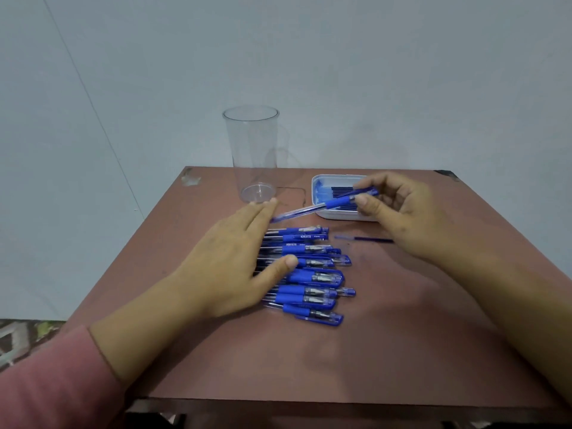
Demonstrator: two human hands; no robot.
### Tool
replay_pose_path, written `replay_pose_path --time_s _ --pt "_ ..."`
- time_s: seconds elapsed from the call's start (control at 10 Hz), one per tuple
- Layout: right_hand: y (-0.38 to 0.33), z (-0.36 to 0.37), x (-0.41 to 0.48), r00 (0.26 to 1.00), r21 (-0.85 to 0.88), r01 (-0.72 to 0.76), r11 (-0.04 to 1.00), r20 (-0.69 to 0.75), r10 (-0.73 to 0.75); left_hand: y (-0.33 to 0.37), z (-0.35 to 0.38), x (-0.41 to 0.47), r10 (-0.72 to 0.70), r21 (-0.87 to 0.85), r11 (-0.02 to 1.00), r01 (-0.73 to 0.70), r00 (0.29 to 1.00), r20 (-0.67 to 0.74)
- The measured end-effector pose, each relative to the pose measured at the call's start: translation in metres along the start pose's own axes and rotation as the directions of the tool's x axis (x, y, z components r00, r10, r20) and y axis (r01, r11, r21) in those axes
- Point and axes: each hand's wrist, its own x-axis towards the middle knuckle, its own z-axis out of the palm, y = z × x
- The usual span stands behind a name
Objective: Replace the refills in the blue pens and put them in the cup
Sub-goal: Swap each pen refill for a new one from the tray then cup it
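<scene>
Pinching one blue pen (pixel 312 209) at its rubber sleeve with right grip (pixel 399 209), thumb and fingers curled round it, just above the tray (pixel 337 215) of refills, far end aimed at the left fingertips. Holding left grip (pixel 229 252) spread flat, fingers straight, over the pile of pens (pixel 309 274) mid-worktop (pixel 340 351). Seeing no pens in the cup (pixel 252 150), so likely early in the job.

Risks:
- Tipping the cup: tall, clear, light-looking, empty, close to the far edge, with left fingertips just beside its base. A careless sweep could do it.
- Mixing stock: loose refill (pixel 368 239) lying beside right grip, near the tray. Cannot tell spent from fresh, and could end up back among the new ones.
- Scattering the pile: round barrels stacked loosely, likely to roll if the left palm drags across.
- Losing small parts if opening the pen over the pile rather than over bare worktop.

Hard to make out:
- Barrel ends of the pile, hidden under left grip, so no reliable pen count.
- Whether left palm actually presses on the pens or hovers.
- Whether the held pen carries a refill; barrel too blurred.
- Right part of the tray, behind right grip.
</scene>
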Motion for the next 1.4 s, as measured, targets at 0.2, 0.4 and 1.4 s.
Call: replay_pose_path --time_s 0.2,0.4,1.4 --pt "-0.015 -0.005 0.026 0.989 0.014 0.000 1.000 -0.150 0.002 0.002 0.015 -0.012 -0.087 -0.021 0.996 0.092 0.984 0.157" --pt "-0.037 0.009 0.070 0.929 0.086 0.132 0.987 -0.359 -0.093 0.001 0.017 -0.013 -0.077 -0.025 0.996 0.081 0.988 0.131" --pt "0.000 0.038 0.083 0.987 -0.335 0.161 0.928 0.047 -0.154 0.000 0.016 -0.013 -0.086 -0.025 0.996 0.091 0.985 0.151"
